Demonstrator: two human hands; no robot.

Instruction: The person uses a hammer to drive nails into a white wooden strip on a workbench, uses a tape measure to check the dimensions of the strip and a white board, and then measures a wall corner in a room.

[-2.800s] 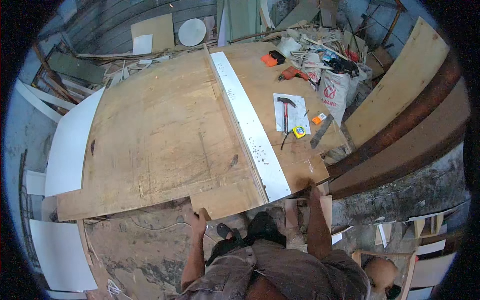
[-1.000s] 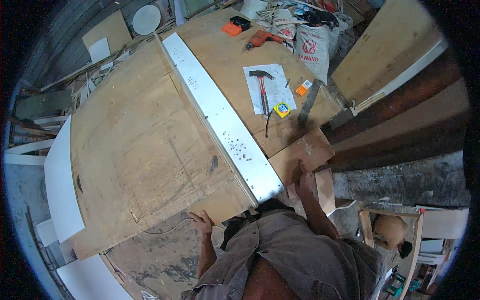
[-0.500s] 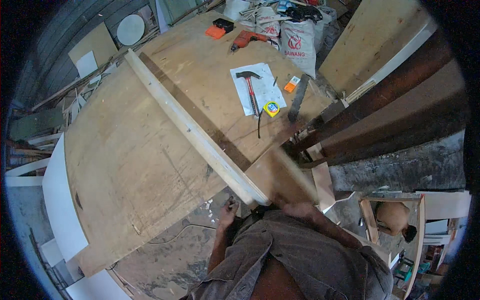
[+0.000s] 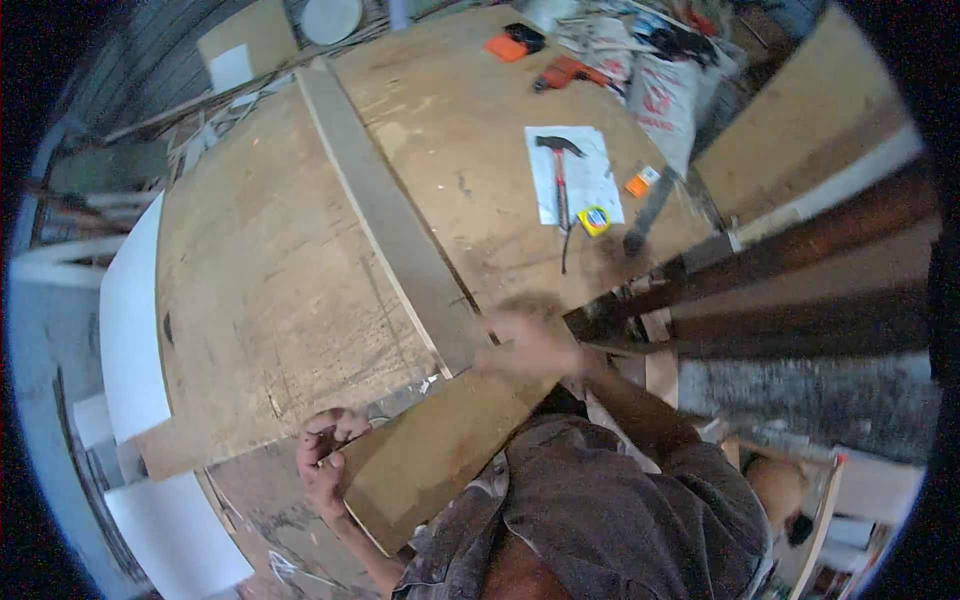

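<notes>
A short, flat wooden board (image 4: pixel 440 450) lies crosswise in front of my body, near the table's front edge. Beside its left end is my left hand (image 4: pixel 330 450), fingers curled toward the thumb; a tiny pale thing may be pinched there, too small to name. At the board's far right end is my right hand (image 4: pixel 530 345), so smeared by motion that its fingers cannot be made out. A long wooden board (image 4: pixel 385 215) lies flat on the plywood tabletop (image 4: pixel 260 250), running from the far left to near the short board.
Farther right on the table are a claw hammer (image 4: pixel 560 185) on white paper (image 4: pixel 602 180), a yellow tape measure (image 4: pixel 594 221), an orange-and-white box (image 4: pixel 642 181) and a red drill (image 4: pixel 575 74). Sacks (image 4: pixel 665 105) stand behind. Another person (image 4: pixel 778 490) is low at the right.
The long board has turned from standing on edge to lying flat. The short board has swung across my body. My left hand has moved left, my right hand up and left. The view has shifted.
</notes>
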